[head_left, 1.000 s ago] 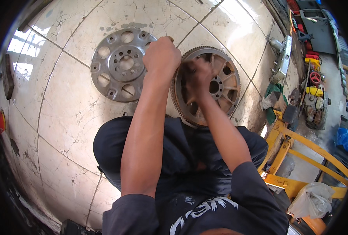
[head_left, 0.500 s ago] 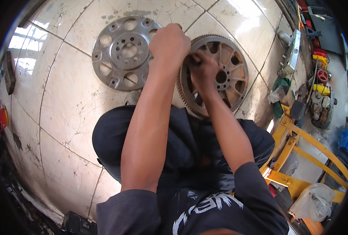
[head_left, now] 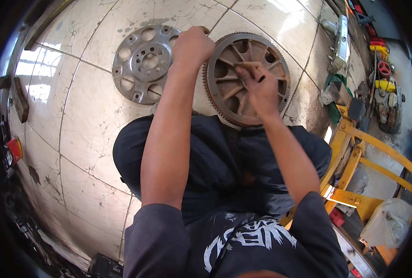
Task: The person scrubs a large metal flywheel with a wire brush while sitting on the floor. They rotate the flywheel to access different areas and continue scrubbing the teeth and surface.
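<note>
A ring-toothed flywheel (head_left: 224,94), brown and spoked with several openings, lies on the tiled floor in front of my knees. My right hand (head_left: 263,92) is over its face, fingers pinching a tan folded piece (head_left: 250,64); whether this is sandpaper or cloth I cannot tell. My left hand (head_left: 193,47) is closed in a fist at the flywheel's left rim. A small brownish bit shows at the top of that fist, but what it holds is hidden. Beside it on the left lies a thinner grey metal flexplate (head_left: 131,69) with round holes, partly covered by the left hand.
To the right stand a yellow metal frame (head_left: 385,150) and a white plastic bag (head_left: 387,223). A silver metal part (head_left: 341,44) lies at the far right, above a green cloth (head_left: 332,108). A dark bar (head_left: 20,99) rests at the left.
My right hand has moved from the flywheel's left side toward its middle, and the tan piece now shows. My left hand stays closed near the rim. The whole view has shifted slightly.
</note>
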A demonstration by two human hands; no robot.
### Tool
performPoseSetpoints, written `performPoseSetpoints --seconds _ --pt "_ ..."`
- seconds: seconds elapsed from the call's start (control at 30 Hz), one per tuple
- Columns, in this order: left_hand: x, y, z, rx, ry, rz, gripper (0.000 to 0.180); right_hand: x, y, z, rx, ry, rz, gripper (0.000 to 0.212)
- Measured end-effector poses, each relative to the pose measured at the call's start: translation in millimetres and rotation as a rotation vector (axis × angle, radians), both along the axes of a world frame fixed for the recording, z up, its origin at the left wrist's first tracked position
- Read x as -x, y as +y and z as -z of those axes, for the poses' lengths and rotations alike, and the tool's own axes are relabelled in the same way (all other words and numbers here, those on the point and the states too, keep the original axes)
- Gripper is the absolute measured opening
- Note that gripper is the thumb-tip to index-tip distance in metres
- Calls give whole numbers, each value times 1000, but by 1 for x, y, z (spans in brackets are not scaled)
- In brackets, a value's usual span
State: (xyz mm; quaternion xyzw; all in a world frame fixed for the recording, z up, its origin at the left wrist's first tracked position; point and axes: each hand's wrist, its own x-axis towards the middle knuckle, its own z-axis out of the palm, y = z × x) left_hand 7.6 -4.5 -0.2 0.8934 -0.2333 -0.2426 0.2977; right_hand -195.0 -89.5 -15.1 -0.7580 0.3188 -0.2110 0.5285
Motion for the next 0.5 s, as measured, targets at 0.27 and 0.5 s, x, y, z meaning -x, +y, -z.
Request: performPoseSetpoints --seconds 0.27,0.5 --pt "3 3 14 28 -192 200 39 61 -43 -5 -191 90 287 27" --pt "12 5 8 34 -183 358 41 27 -52 -14 -570 -300 262 28"
